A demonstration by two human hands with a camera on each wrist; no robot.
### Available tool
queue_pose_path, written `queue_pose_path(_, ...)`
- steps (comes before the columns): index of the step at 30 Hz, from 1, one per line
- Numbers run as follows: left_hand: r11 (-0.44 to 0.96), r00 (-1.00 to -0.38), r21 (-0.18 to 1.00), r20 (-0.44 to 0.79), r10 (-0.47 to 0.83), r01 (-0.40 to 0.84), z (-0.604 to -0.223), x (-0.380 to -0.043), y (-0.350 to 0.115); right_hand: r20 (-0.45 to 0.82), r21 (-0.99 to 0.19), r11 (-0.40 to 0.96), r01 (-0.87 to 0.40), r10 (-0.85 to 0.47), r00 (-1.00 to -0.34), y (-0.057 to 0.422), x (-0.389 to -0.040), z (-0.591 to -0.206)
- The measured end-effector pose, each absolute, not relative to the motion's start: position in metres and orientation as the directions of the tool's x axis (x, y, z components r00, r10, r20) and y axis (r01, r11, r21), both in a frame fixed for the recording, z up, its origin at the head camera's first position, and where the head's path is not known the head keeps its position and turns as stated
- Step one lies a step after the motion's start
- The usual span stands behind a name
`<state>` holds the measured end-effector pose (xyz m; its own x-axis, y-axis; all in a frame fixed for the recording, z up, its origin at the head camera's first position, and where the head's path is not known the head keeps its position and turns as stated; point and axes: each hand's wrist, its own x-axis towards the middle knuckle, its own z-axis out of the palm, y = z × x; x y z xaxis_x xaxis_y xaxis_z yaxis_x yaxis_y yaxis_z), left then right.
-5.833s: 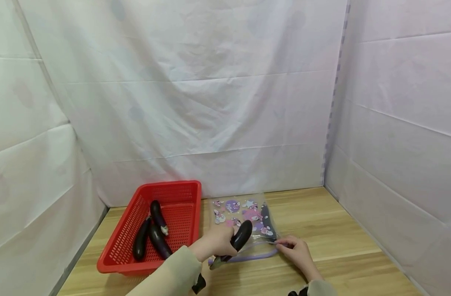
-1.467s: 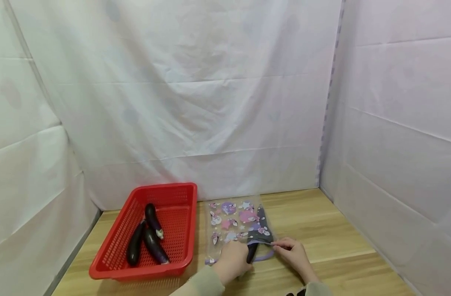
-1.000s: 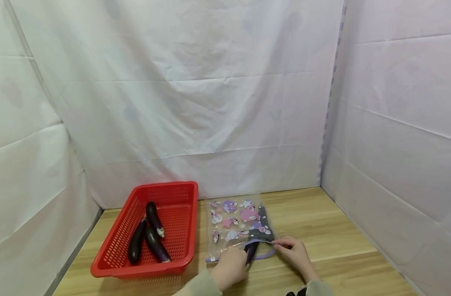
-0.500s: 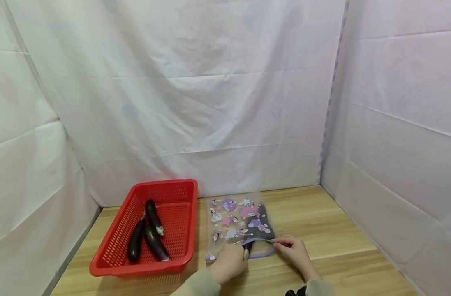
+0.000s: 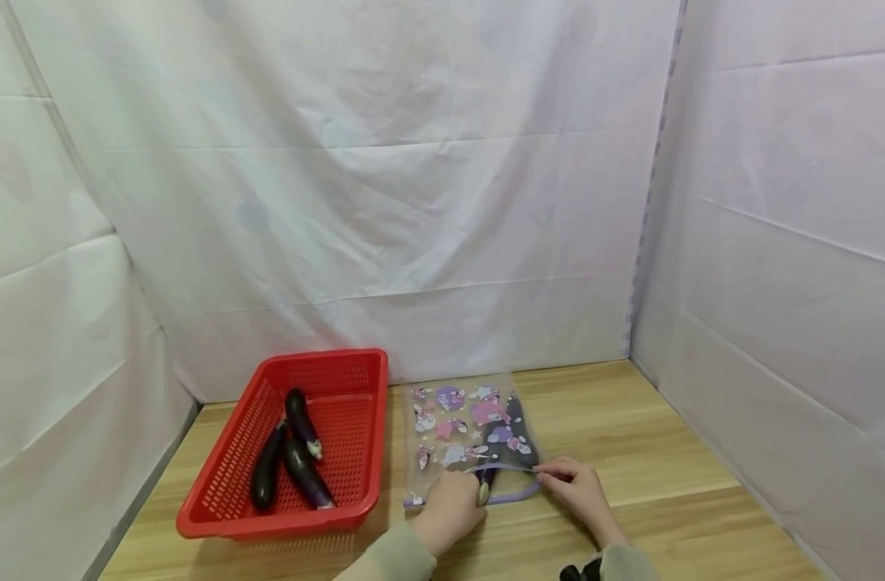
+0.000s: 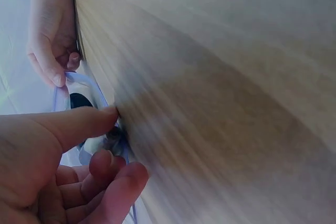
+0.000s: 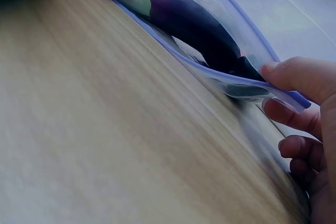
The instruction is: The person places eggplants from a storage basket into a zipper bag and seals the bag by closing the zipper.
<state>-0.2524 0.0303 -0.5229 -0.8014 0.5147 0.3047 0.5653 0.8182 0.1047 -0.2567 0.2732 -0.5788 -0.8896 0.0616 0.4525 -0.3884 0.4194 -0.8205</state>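
Note:
A clear zip bag [image 5: 436,445] with pink and purple cartoon prints lies flat, its purple-edged mouth gaping toward me. One dark eggplant [image 5: 518,432] shows through its right side. A second eggplant [image 7: 194,19] reaches into the mouth, its pale green stem end near the opening. My left hand [image 5: 451,502] is at that stem end; in the left wrist view its thumb [image 6: 89,124] and fingers stand apart, not wrapped round it. At the bag mouth's right corner my right hand [image 5: 578,492] pinches the purple edge between thumb [image 7: 294,72] and forefinger, lifting the upper layer.
To the left stands a red perforated basket [image 5: 195,528] holding three eggplants [image 5: 266,468]. The wooden table [image 5: 667,516] runs back to white cloth walls [image 5: 384,202] on the back and both sides.
My left hand carried an eggplant from over the bag into its mouth. The eggplant has slid further in, and its stem end now shows beside my fingers. My right hand keeps pinching the edge.

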Motion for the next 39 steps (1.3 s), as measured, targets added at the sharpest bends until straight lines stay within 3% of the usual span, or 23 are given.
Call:
queue_pose_path(8,0.794,-0.720,-0.010,0.415,0.556,0.608,-0.523,-0.252,0.040,0.441,-0.812,0.437,-0.387,0.026,-0.897,0.267,-0.243,-0.552)
queue_pose_path(17,0.821,-0.774,-0.006,0.330,0.540,0.570,-0.524,-0.260,0.053,0.472,-0.800,0.443,-0.404,0.050,-0.880,0.276,-0.259,-0.583)
queue_pose_path(26,0.821,-0.756,-0.009,0.384,0.530,0.571,-0.529,-0.267,0.062,0.439,-0.830,0.412,-0.376,0.066,-0.896,0.280,-0.265,-0.594)
queue_pose_path(39,0.833,-0.768,-0.065,0.353,0.534,0.549,-0.527,-0.274,0.075,0.427,-0.844,0.390,-0.367,0.076,-0.901,0.278,-0.264,-0.593)
